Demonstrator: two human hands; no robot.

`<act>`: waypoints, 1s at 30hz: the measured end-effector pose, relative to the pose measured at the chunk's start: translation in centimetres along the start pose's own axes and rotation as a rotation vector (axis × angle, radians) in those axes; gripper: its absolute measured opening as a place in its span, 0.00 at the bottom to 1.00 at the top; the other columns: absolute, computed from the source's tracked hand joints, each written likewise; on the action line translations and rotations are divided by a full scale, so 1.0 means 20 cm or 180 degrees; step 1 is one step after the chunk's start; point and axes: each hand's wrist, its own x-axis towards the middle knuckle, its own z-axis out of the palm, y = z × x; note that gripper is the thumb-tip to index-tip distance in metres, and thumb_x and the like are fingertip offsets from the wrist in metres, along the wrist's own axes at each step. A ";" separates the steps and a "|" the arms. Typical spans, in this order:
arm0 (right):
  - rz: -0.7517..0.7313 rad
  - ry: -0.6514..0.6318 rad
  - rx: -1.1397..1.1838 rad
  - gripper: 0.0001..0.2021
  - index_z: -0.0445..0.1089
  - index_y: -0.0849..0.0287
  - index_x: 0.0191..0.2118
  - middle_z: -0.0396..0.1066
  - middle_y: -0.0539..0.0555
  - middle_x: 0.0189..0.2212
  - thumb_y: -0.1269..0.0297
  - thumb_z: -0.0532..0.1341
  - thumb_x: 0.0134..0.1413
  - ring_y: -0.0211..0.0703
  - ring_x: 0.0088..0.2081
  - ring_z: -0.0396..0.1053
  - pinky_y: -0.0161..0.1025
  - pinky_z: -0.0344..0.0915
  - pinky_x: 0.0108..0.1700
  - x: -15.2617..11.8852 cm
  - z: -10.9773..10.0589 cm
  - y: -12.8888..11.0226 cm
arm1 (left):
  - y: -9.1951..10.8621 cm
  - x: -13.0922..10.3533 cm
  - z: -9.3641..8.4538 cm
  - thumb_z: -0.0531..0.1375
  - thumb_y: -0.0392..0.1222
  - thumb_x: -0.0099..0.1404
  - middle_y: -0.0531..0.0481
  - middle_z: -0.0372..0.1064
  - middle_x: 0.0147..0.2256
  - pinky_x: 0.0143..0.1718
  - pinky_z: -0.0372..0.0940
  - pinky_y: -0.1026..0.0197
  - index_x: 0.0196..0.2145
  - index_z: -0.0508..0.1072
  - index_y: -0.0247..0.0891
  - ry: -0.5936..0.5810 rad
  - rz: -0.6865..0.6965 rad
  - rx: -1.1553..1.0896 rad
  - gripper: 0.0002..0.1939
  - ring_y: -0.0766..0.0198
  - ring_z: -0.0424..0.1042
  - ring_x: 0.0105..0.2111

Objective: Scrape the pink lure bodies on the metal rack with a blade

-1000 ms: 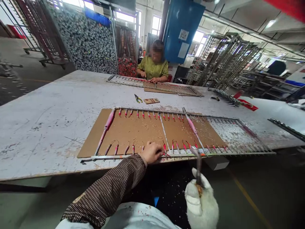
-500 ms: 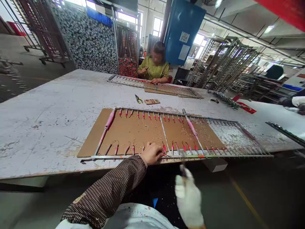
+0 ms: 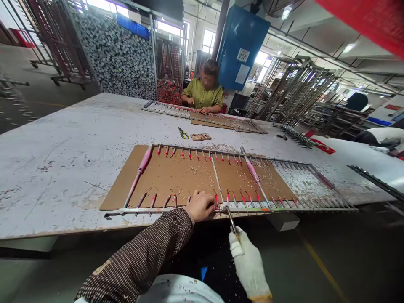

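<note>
A long metal rack (image 3: 186, 209), lined with small paint-crusted hooks (image 3: 242, 196) along both rails, lies flat on brown cardboard (image 3: 176, 172). My bare left hand (image 3: 202, 206) is closed at the near rail, fingers curled down by the hooks; exactly what the fingertips pinch is hidden. In my right hand (image 3: 248, 256), covered by a white glove, is a slim hammer (image 3: 232, 223). Its small metal head meets the near rail just right of my left hand. Pink coating covers parts of the crossbars (image 3: 145, 159).
Paint chips litter the cardboard and the white table (image 3: 69, 147). Pliers (image 3: 183, 133) and a wooden block (image 3: 201, 136) lie beyond the rack. Across the table a co-worker (image 3: 205, 90) sits at another rack (image 3: 176, 110). A dark bar (image 3: 375, 181) lies at the right.
My right hand has brought the hammer left onto the near rail; it was blurred in motion before. My left hand stays at the same spot on the rack.
</note>
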 end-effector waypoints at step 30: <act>-0.0116 0.1310 -0.0055 0.33 0.64 0.60 0.63 0.77 0.56 0.33 0.41 0.48 0.63 0.49 0.30 0.74 0.40 0.66 0.34 -0.05 -0.09 0.01 | 0.01 -0.02 -0.01 0.57 0.39 0.65 0.51 0.75 0.39 0.47 0.49 0.52 0.37 0.73 0.42 0.0106 0.0119 0.0095 0.05 0.58 0.65 0.43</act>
